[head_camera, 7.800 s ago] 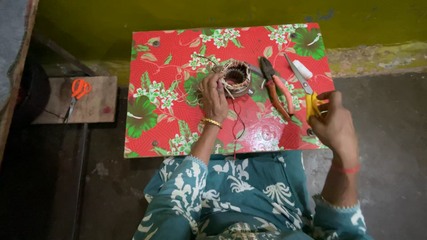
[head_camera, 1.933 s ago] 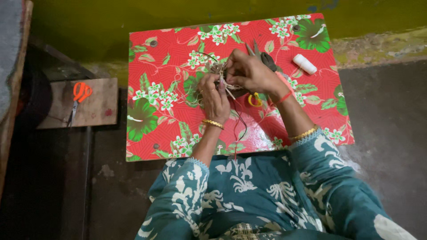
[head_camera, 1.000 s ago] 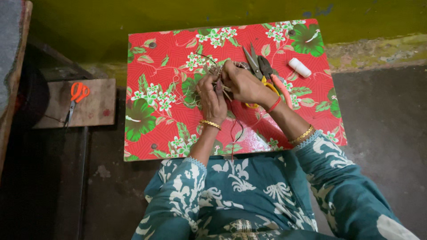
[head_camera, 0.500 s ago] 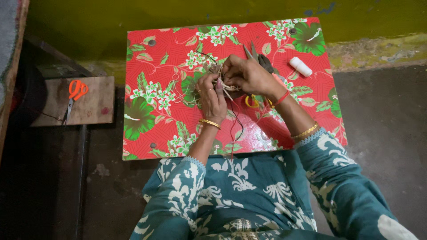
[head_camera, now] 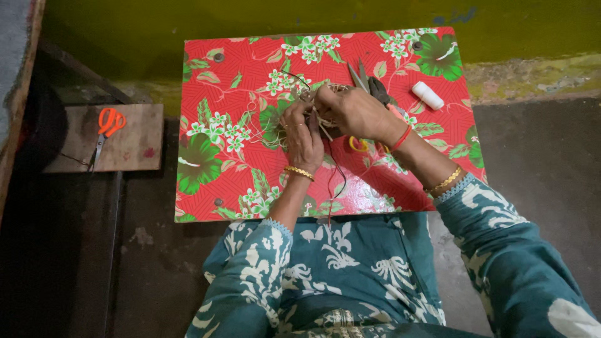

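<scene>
Now both hands meet mid-board: left hand point(head_camera: 305, 133) w/ fingers curled, pinching the tangled coil of pale wire point(head_camera: 311, 106); right hand point(head_camera: 354, 112) bent over it, fingertips pinched on same strands. Coil mostly hidden by hands. Red floral-print board point(head_camera: 238, 69), white cylindrical spool point(head_camera: 427, 95) far right, orange-handled scissors point(head_camera: 103, 133) on wooden block, left.

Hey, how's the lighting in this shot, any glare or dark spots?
Head view: soft, even light on the red flowered table cover, a glossy sheen near its front edge; the floor at left by the orange-handled scissors is dim; both hands are sharp.
</scene>
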